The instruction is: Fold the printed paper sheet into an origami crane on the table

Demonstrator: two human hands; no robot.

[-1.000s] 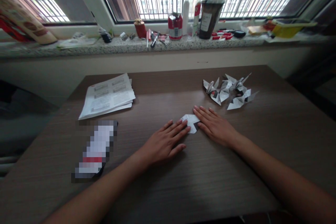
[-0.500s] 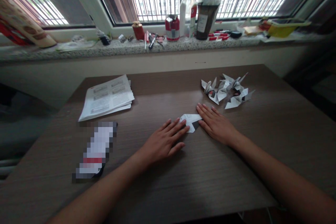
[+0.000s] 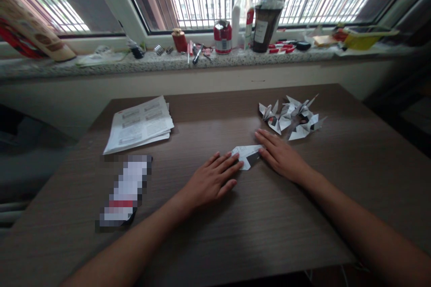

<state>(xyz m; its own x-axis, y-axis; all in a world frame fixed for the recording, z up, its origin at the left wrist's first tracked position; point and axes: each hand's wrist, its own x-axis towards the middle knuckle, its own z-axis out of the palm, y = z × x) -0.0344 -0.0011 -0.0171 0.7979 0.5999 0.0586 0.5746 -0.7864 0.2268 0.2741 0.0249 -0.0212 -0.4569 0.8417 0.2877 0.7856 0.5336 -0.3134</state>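
A small folded piece of printed paper (image 3: 248, 152), white with a dark patch, lies flat on the brown table (image 3: 202, 246). My left hand (image 3: 215, 179) rests palm down with its fingertips on the paper's left end, fingers stretched out. At the other end, the fingers of my right hand (image 3: 281, 157) lie extended over the paper's right tip, which they cover. Just beyond my right hand stands a cluster of folded paper cranes (image 3: 291, 114) in the same printed paper.
A stack of printed sheets (image 3: 141, 123) lies at the table's back left, with a pixelated phone-like object (image 3: 126, 188) in front of it. On the granite sill (image 3: 128, 66) stand a red can (image 3: 222, 38), a bottle (image 3: 237, 18), a dark drink cup (image 3: 264, 27) and a yellow basket (image 3: 363, 40).
My right hand has slid slightly right and away along the paper, uncovering more of its right side. My left hand has stayed in place.
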